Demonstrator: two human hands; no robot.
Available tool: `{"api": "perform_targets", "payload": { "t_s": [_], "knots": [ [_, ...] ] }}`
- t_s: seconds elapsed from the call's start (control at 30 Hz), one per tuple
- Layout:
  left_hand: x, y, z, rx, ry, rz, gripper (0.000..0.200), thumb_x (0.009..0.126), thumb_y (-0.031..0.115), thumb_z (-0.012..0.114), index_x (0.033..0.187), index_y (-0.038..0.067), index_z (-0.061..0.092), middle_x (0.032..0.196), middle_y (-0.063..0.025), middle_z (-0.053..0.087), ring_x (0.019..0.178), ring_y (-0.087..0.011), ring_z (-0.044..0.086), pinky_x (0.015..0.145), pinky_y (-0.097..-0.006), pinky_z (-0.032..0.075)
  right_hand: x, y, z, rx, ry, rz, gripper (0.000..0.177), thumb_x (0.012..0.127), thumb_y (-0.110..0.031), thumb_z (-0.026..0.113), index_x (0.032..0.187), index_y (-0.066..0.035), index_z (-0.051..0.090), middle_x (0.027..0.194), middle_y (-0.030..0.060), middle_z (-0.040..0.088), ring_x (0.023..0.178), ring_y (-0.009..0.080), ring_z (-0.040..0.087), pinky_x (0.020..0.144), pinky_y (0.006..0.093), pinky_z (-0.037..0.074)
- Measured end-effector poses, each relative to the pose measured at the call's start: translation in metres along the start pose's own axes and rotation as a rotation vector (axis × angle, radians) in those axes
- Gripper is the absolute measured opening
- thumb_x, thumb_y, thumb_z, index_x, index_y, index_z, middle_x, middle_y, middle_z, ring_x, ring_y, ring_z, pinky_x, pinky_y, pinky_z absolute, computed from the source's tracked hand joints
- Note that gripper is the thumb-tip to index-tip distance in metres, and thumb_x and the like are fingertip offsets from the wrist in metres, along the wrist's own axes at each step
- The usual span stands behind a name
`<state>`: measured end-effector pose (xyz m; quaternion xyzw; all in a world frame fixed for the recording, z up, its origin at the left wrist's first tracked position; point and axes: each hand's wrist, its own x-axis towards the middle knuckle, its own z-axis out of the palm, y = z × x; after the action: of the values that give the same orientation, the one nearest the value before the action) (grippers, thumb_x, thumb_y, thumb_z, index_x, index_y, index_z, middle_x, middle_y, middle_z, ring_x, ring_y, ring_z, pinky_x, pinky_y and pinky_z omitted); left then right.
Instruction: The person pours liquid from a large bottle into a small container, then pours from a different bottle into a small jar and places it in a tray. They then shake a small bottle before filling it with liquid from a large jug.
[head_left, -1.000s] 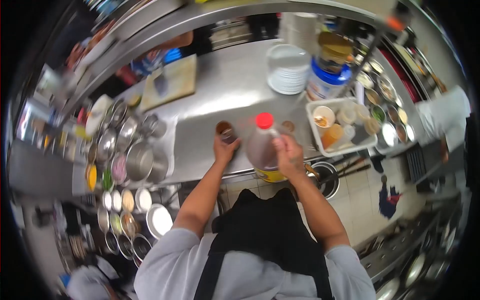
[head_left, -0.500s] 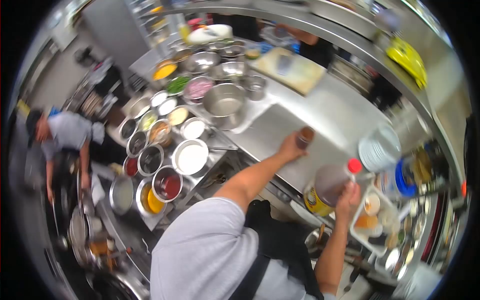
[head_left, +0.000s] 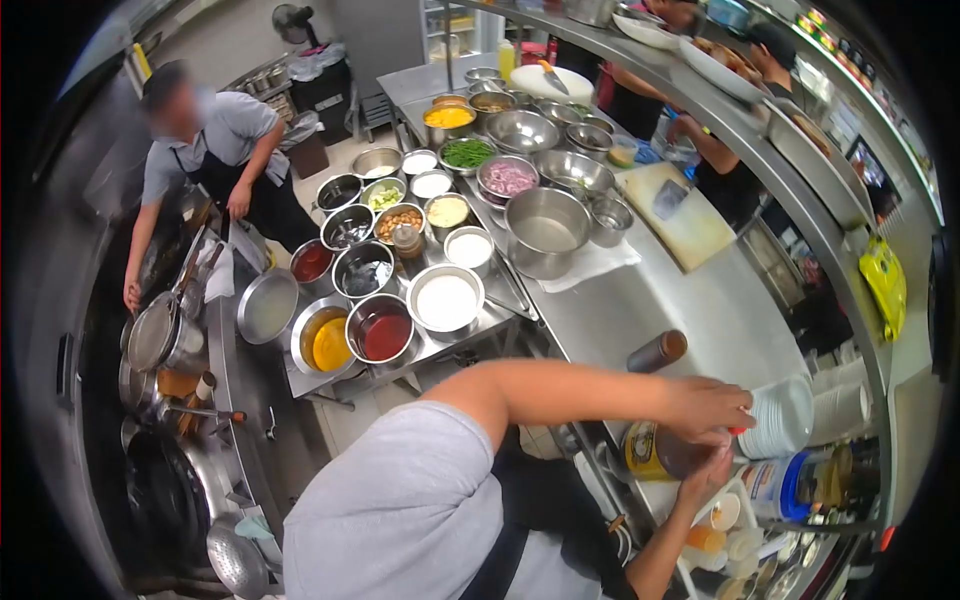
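A large clear jug of brown liquid with a yellow label [head_left: 645, 452] stands near the counter's front edge. My left hand [head_left: 708, 408] reaches across the top with its fingers closed around the red cap [head_left: 738, 431], which mostly hides behind them. Just below, my right hand [head_left: 706, 478] grips the jug near its neck and handle. A dark sauce bottle [head_left: 657, 352] stands on the steel counter [head_left: 610, 310] beyond my left forearm, apart from both hands.
Stacked white plates [head_left: 780, 418] and a blue-lidded tub [head_left: 782, 487] stand right of the jug. A cutting board [head_left: 675, 215] lies farther back. Metal pots of ingredients [head_left: 381, 330] crowd the left table. A co-worker [head_left: 215, 150] stands at the stove. An overhead shelf [head_left: 700, 85] curves above.
My left hand has let go of the sauce bottle, now standing on the counter, and moved to the jug's red cap. My right hand still holds the jug. The view has turned.
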<state>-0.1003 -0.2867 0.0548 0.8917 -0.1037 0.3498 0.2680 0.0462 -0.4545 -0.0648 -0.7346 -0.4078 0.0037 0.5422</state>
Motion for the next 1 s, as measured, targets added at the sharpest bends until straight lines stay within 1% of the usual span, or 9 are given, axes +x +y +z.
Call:
{"api": "perform_targets", "payload": {
  "t_s": [0.03, 0.1, 0.27, 0.47, 0.57, 0.63, 0.77, 0.93, 1.0],
  "knots": [
    [0.013, -0.004, 0.006, -0.025, -0.012, 0.008, 0.032, 0.091, 0.031, 0.064, 0.114, 0.009, 0.063, 0.118, -0.0121, 0.056, 0.114, -0.0323, 0.057, 0.1, -0.0433, 0.046, -0.001, 0.006, 0.003, -0.109, 0.036, -0.097, 0.032, 0.105, -0.038, 0.048, 0.117, -0.009, 0.054, 0.087, 0.0, 0.056, 0.067, 0.0065, 0.048, 0.055, 0.0208, 0.037],
    [0.041, -0.017, 0.024, 0.312, -0.394, 0.095, 0.029, 0.09, 0.035, 0.061, 0.103, 0.01, 0.066, 0.112, -0.0102, 0.056, 0.114, -0.029, 0.058, 0.096, -0.0414, 0.049, -0.006, 0.032, 0.007, 0.229, 0.001, 0.149, 0.031, 0.106, -0.04, 0.047, 0.119, -0.013, 0.052, 0.084, -0.0044, 0.052, 0.066, 0.0036, 0.045, 0.055, 0.02, 0.035],
    [0.072, -0.022, 0.03, 0.356, -0.5, 0.161, 0.024, 0.087, 0.037, 0.063, 0.09, 0.015, 0.071, 0.103, -0.01, 0.062, 0.097, -0.0321, 0.067, 0.081, -0.0455, 0.055, -0.007, -0.016, 0.009, 0.447, -0.034, 0.315, 0.026, 0.106, -0.042, 0.047, 0.1, -0.016, 0.049, 0.07, -0.0084, 0.039, 0.054, 0.0016, 0.034, 0.048, 0.0195, 0.029],
    [0.087, -0.037, 0.044, 0.414, -0.605, 0.181, 0.028, 0.083, 0.042, 0.061, 0.087, 0.017, 0.075, 0.079, -0.0101, 0.073, 0.081, -0.0324, 0.071, 0.071, -0.0482, 0.055, -0.003, 0.039, 0.019, 0.283, 0.051, 0.267, 0.033, 0.107, -0.039, 0.043, 0.102, -0.009, 0.055, 0.081, -0.0042, 0.048, 0.071, 0.0071, 0.043, 0.062, 0.0256, 0.038],
    [0.087, -0.029, 0.054, 0.489, -0.611, 0.073, 0.026, 0.082, 0.035, 0.059, 0.084, 0.016, 0.076, 0.082, -0.0122, 0.074, 0.08, -0.0327, 0.072, 0.071, -0.0477, 0.056, 0.003, 0.045, 0.015, 0.345, -0.032, 0.191, 0.041, 0.106, -0.044, 0.042, 0.101, -0.005, 0.054, 0.083, -0.0001, 0.049, 0.076, 0.0114, 0.046, 0.068, 0.0293, 0.041],
    [0.086, -0.021, 0.058, 0.541, -0.609, -0.003, 0.026, 0.081, 0.033, 0.058, 0.084, 0.015, 0.077, 0.083, -0.013, 0.074, 0.081, -0.0325, 0.072, 0.072, -0.0473, 0.056, 0.003, 0.041, 0.013, 0.116, 0.015, 0.13, 0.051, 0.105, -0.047, 0.04, 0.115, 0.001, 0.054, 0.102, 0.0117, 0.06, 0.086, 0.021, 0.054, 0.077, 0.0342, 0.045],
    [0.084, -0.002, 0.067, 0.591, -0.588, -0.274, 0.027, 0.082, 0.031, 0.061, 0.088, 0.011, 0.078, 0.088, -0.0129, 0.075, 0.087, -0.0325, 0.072, 0.075, -0.0453, 0.056, 0.008, 0.034, 0.007, -0.046, -0.043, 0.075, 0.057, 0.106, -0.044, 0.037, 0.128, 0.006, 0.053, 0.115, 0.0253, 0.061, 0.102, 0.0362, 0.059, 0.093, 0.0416, 0.045],
    [0.095, 0.03, 0.046, 0.457, -0.628, -0.493, 0.036, 0.085, 0.039, 0.065, 0.1, 0.009, 0.077, 0.103, -0.0129, 0.075, 0.101, -0.0324, 0.07, 0.086, -0.0453, 0.055, 0.001, 0.028, 0.008, -0.071, 0.05, -0.013, 0.054, 0.107, -0.041, 0.036, 0.129, 0.006, 0.054, 0.123, 0.0303, 0.059, 0.111, 0.0444, 0.056, 0.098, 0.0441, 0.043],
    [0.092, 0.009, 0.053, 0.474, -0.745, -0.231, 0.042, 0.083, 0.038, 0.069, 0.11, 0.007, 0.073, 0.109, -0.016, 0.072, 0.104, -0.0317, 0.069, 0.087, -0.045, 0.055, -0.001, 0.015, 0.007, -0.02, 0.072, -0.009, 0.053, 0.108, -0.039, 0.036, 0.13, 0.005, 0.055, 0.126, 0.0314, 0.058, 0.114, 0.0458, 0.055, 0.099, 0.0446, 0.042]
  ]
}}
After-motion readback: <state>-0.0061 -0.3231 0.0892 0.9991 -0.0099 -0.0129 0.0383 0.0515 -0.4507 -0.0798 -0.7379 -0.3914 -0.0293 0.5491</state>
